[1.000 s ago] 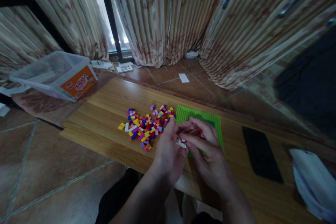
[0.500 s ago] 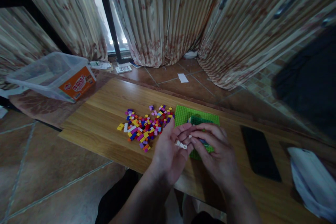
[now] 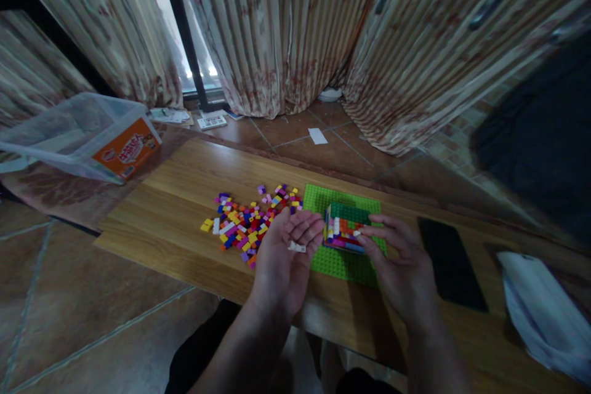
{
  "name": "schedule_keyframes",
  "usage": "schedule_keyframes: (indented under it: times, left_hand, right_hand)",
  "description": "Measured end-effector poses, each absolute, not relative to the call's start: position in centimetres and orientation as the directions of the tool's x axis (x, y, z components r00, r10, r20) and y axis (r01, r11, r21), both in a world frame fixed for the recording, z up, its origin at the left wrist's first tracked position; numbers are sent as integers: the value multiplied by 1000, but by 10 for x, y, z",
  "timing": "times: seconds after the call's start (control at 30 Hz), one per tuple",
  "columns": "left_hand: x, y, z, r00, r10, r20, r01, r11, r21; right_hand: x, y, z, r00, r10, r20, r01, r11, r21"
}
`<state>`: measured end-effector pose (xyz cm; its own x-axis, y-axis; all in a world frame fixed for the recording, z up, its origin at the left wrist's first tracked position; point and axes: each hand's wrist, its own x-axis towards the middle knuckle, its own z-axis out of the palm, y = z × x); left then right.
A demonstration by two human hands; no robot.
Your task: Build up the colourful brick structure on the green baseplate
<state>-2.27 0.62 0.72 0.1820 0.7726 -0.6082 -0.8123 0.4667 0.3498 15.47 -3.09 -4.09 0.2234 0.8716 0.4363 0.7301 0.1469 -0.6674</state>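
Observation:
My left hand (image 3: 289,258) is palm up and cupped, with a few small white building bricks (image 3: 297,247) lying in it. My right hand (image 3: 401,258) pinches a small white brick (image 3: 357,233) between thumb and fingertips, at the right side of a brick structure (image 3: 340,227). That structure has a dark green top part and rows of white, orange, yellow, pink and blue bricks. It stands on a light green baseplate (image 3: 341,268). Whether the pinched brick touches the structure I cannot tell.
Loose coloured bricks (image 3: 240,226) are heaped on the wooden table (image 3: 170,203), left of the baseplate. A dark phone-like slab (image 3: 452,263) and a white package (image 3: 540,308) lie to the right. A clear plastic bin (image 3: 78,129) with an orange label stands at far left.
My right hand has moved right, away from my left palm, with a white brick to the structure. My left hand has shifted slightly left, uncovering the structure. The view has shifted slightly.

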Motion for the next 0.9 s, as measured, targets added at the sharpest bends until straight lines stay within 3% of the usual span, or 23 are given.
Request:
schedule_keyframes:
  times: [0.17, 0.63, 0.9]
  left_hand:
    - [-24, 6, 6, 166, 772, -613, -812, 460, 359]
    - [-24, 6, 9, 177, 762, -623, -787, 490, 375]
    - [-22, 5, 8, 179, 755, -630, -790, 492, 366]
  right_hand:
    - [152, -27, -53, 191, 891, 411, 757, 132, -639]
    - [140, -19, -58, 305, 878, 370, 721, 41, -692]
    - [138, -20, -57, 290, 866, 407, 746, 62, -663]
